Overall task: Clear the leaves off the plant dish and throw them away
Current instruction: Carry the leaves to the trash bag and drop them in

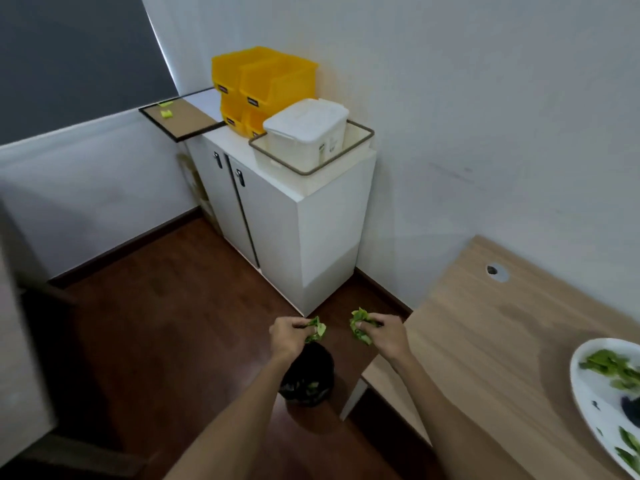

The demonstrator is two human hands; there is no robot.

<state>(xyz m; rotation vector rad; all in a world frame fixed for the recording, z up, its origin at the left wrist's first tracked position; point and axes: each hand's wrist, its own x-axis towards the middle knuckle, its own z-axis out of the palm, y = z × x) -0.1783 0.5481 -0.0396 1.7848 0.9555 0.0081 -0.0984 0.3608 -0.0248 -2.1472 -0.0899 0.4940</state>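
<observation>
My left hand [289,336] is closed around a bunch of green leaves [317,332] just above a black-lined bin [306,375] on the floor. Some green leaves lie inside the bin. My right hand [386,336] grips a second bunch of leaves [360,325] to the right of the bin, near the table's left end. The white plant dish [585,386] sits at the right edge of the wooden table [485,341], cut off by the frame, with several green leaves [609,365] lying on it.
A white two-door cabinet [294,220] stands against the wall beyond the bin, carrying yellow storage bins [263,84] and a white tub in a wire-rimmed tray [311,140]. A framed board [180,116] juts off its left end. Dark wood floor [156,323] lies left of the bin.
</observation>
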